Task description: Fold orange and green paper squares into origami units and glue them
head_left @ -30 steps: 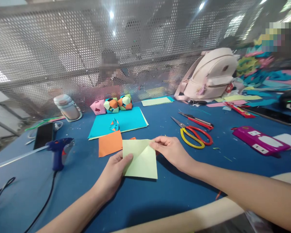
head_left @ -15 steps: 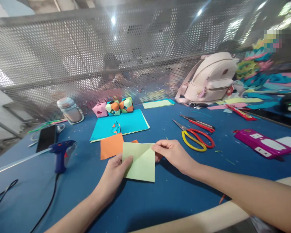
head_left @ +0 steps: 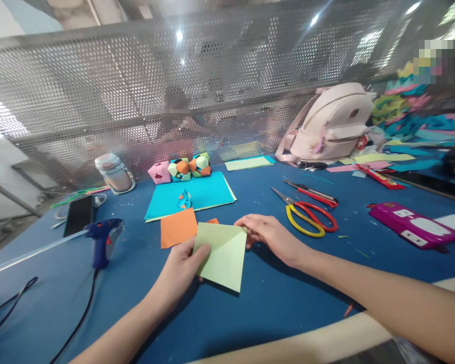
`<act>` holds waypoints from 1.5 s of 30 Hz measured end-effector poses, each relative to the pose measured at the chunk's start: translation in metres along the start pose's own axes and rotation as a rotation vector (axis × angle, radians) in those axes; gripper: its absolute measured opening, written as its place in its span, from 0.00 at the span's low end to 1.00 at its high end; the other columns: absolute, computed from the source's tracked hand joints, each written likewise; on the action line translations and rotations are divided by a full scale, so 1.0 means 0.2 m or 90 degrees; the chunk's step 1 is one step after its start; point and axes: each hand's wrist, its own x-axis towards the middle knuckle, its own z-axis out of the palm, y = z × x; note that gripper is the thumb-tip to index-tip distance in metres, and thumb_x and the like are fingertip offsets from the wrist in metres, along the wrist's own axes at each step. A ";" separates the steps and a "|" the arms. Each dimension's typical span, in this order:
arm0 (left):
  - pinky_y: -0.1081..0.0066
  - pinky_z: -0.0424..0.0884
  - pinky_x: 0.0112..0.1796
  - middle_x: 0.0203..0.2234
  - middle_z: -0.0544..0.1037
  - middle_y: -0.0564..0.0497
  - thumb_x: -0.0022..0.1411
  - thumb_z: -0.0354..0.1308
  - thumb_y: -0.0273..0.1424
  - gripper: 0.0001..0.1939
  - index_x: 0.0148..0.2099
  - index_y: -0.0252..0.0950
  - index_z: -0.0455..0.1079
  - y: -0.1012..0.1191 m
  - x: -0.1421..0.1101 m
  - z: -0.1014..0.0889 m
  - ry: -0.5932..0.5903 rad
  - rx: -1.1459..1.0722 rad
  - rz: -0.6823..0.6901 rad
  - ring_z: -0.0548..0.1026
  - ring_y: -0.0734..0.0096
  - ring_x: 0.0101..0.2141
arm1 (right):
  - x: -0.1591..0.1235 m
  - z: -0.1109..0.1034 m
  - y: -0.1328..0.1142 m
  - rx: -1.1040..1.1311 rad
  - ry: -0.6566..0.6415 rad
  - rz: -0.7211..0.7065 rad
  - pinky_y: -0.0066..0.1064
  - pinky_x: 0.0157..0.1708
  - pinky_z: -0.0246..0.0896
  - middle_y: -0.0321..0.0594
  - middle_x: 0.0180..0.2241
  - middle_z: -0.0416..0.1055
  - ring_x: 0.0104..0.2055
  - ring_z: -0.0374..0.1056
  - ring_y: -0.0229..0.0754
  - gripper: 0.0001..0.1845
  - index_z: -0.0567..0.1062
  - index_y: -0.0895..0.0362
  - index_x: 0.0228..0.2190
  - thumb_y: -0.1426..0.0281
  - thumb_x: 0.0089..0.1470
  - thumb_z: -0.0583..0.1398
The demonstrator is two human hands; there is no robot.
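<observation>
The left hand (head_left: 184, 263) is gripping the green sheet (head_left: 223, 263) at its 9 o'clock edge, thumb lying on top and fingers bending beneath. The right hand (head_left: 275, 237) is curling partly closed at the sheet's 1 o'clock corner; whether it is pinching there, I cannot tell. The sheet is tilting above the bench (head_left: 273, 313), near the orange square (head_left: 179, 228) at 10 o'clock.

The hands seem to be handling the sheet's upper edge; moving that corner would be calling for a light fingertip pinch, with the left thumb steadying the paper.

From the sheet, the backpack (head_left: 331, 126) is standing between 1 and 2 o'clock, and the bottle (head_left: 116, 174) is standing towards 10 o'clock; neither is showing its contents.
</observation>
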 end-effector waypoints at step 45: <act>0.66 0.75 0.41 0.35 0.81 0.41 0.61 0.54 0.27 0.11 0.43 0.28 0.73 -0.02 0.01 0.10 0.038 -0.471 -0.153 0.79 0.60 0.36 | -0.08 0.13 0.06 -0.171 0.060 -0.059 0.28 0.29 0.64 0.37 0.31 0.72 0.32 0.68 0.40 0.11 0.68 0.56 0.34 0.67 0.46 0.61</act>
